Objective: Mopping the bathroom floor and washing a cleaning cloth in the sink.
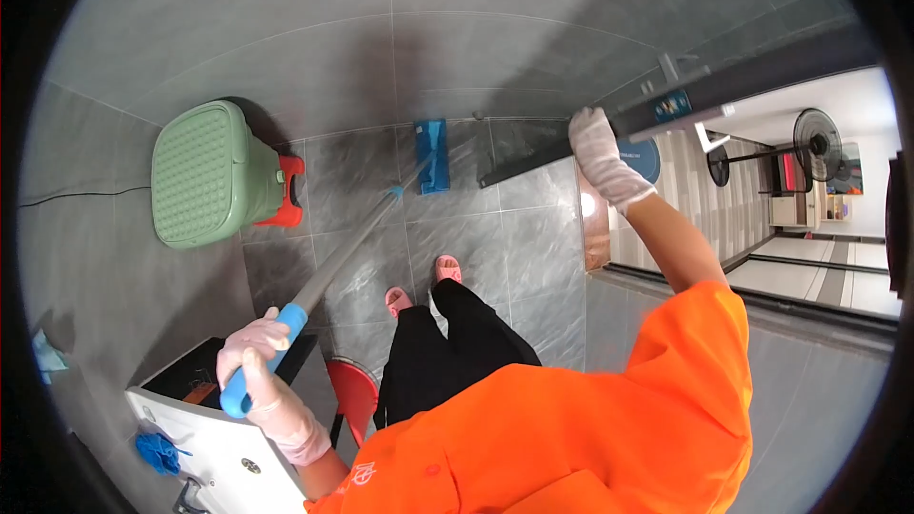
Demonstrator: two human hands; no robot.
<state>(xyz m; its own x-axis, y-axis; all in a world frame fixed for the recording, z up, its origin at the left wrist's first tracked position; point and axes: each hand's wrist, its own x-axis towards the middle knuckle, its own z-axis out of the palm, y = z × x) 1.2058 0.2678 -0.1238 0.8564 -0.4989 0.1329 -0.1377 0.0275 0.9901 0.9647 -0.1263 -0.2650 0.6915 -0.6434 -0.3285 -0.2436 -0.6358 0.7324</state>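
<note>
My left hand (pixel 255 378), in a thin whitish glove, is closed around the blue grip of a flat mop with a grey pole (pixel 343 255). The pole slants away to the blue mop head (pixel 433 157), which lies on the grey tiled floor near the wall. With my right hand (pixel 601 150), gloved too, I touch the edge of a dark door (pixel 750 83) at the right. The fingers are bent over that edge; whether they grip it cannot be told. A white lever handle (pixel 708 137) sits on the door beyond the hand.
A green folding foot bath (pixel 196 175) stands at the left with a cord. A white washbasin (pixel 214 453) bears a blue cloth (pixel 158 452). Near my legs is a red round object (pixel 353 400). A floor fan (pixel 816 144) stands beyond the doorway.
</note>
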